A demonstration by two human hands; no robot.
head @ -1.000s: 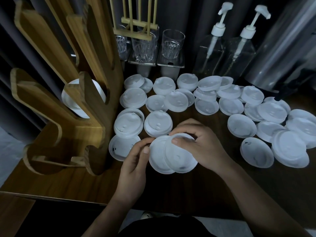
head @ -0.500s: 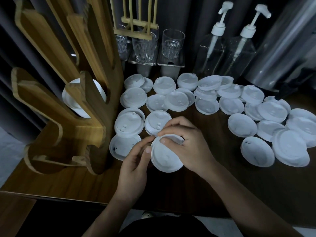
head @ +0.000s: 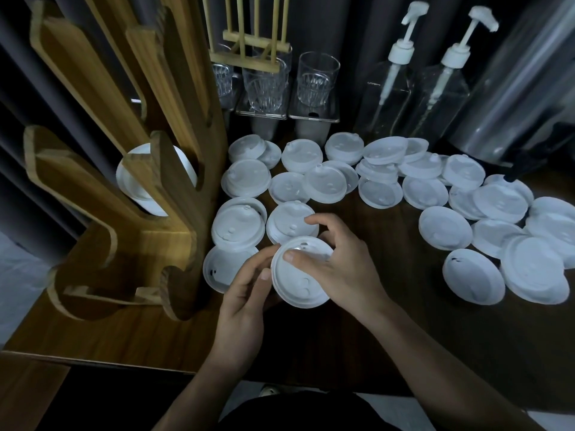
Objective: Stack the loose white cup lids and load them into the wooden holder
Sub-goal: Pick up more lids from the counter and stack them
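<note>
The left hand point(head: 245, 293) and the right hand point(head: 342, 269) both curl their fingers round the held lids point(head: 303, 286), near the front of the table point(head: 124, 331) and just right of the wooden holder point(head: 174, 231) (I can't tell how many are pressed together there). A few white lids point(head: 140, 188) already sit inside the holder on the left, so I think the job has only just begun. Lots of loose lids point(head: 441, 225) lie far back and to the right, waiting to be stacked and put in.
</note>
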